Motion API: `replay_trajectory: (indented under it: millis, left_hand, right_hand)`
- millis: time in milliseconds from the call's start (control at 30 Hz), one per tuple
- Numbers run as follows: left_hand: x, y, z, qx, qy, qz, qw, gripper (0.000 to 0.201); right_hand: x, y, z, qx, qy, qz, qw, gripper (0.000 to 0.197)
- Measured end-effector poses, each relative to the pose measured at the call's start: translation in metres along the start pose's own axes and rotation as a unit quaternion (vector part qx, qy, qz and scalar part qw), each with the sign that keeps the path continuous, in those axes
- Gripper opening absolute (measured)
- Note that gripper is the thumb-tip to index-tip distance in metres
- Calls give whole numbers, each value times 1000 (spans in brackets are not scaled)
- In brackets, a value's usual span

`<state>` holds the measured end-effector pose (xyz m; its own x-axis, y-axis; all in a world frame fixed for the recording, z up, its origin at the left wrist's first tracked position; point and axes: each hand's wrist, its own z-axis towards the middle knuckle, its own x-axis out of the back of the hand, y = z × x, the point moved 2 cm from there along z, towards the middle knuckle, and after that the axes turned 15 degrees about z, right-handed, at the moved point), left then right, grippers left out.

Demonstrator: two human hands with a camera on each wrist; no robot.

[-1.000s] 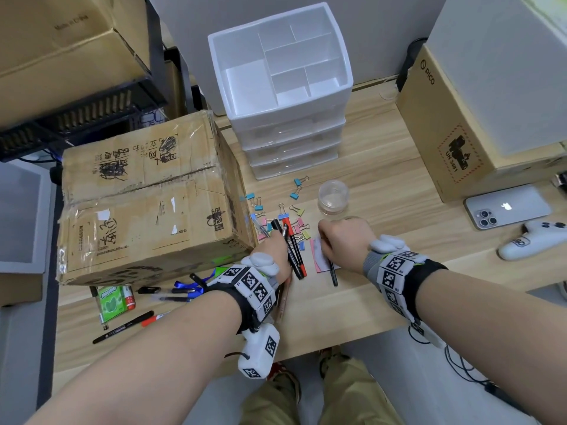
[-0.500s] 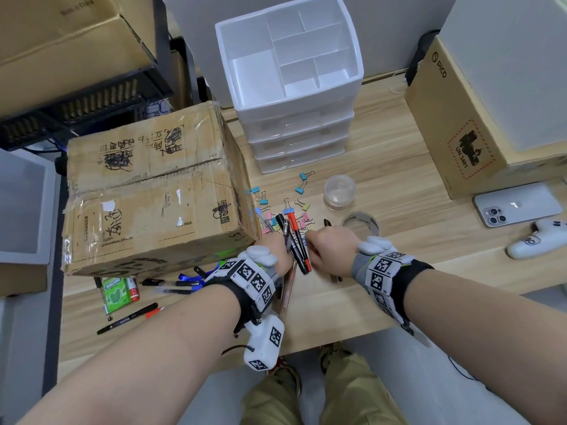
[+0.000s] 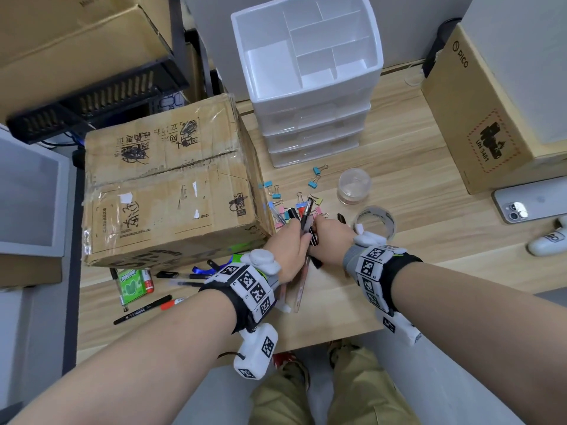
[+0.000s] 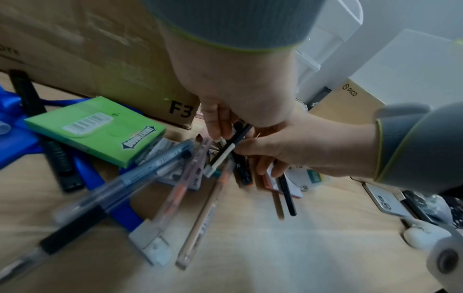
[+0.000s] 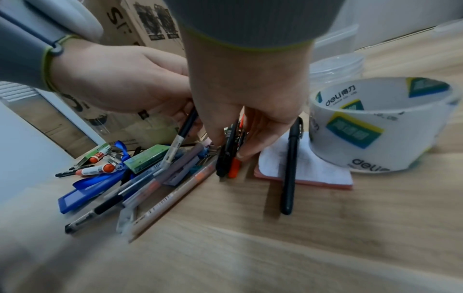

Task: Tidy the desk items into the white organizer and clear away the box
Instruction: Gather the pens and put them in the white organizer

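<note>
The white organizer (image 3: pixel 306 56) stands at the back of the desk with its top compartments bare. A taped cardboard box (image 3: pixel 168 185) sits to its left. My left hand (image 3: pixel 302 234) grips a bunch of pens, among them a black-and-white pen (image 4: pixel 225 150). My right hand (image 3: pixel 316 237) meets it from the right and pinches a black marker and a red marker (image 5: pixel 230 158) just above the desk. A black pen (image 5: pixel 290 168) lies on a pink sticky-note pad (image 5: pixel 313 172) beside my right hand. Coloured binder clips (image 3: pixel 313 179) are scattered behind both hands.
A tape roll (image 3: pixel 376 222) and a clear jar (image 3: pixel 354 185) stand right of the hands. Farther right are a phone (image 3: pixel 530 200), a white controller (image 3: pixel 549 240) and a PICO carton (image 3: pixel 478 118). A green gum pack (image 3: pixel 133 285), markers and a blue badge holder lie front left.
My right hand left the black pen on the sticky notes and moved left to the markers at my left hand. Both hands now touch over the bundle.
</note>
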<state>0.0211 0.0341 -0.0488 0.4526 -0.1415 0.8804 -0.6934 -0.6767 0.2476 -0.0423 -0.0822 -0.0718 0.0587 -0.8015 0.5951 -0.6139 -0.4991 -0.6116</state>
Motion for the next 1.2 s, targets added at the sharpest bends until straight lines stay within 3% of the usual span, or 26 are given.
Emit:
replay_trajectory:
  millis: [167, 333, 433, 500, 567, 667, 833, 933, 1200]
  left_hand:
    - [4, -5, -15, -26, 17, -27, 999, 24]
    - [5, -12, -27, -30, 8, -4, 1000, 24]
    - [4, -19, -29, -26, -3, -27, 999, 29]
    - [5, -24, -33, -23, -1, -45, 999, 36]
    - [8, -27, -39, -25, -4, -50, 998, 38]
    - [8, -33, -47, -38, -6, -37, 999, 34]
    - [5, -47, -54, -27, -4, -3, 1000, 41]
    - [4, -51, -56, -20, -1, -13, 1000, 46]
    - [15, -41, -50, 9, 7, -120, 993, 46]
  right_hand:
    - [-3, -12, -2, -23, 7, -25, 999, 26]
    - [-21, -12, 13, -21, -18, -58, 998, 16]
    - [-27, -7, 22, -50, -2, -39, 998, 51]
    - [-31, -1, 27, -54, 10, -28, 998, 63]
    - [-28, -8, 21, -58, 2, -39, 998, 54]
    - [-25, -15, 12, -58, -5, -65, 996, 18]
    - [-25, -18, 4, -62, 17, -70, 995, 23]
    - [-27, -17, 2, -59, 34, -34, 997, 16]
    - [-14, -18, -10, 15, 7, 119, 993, 32]
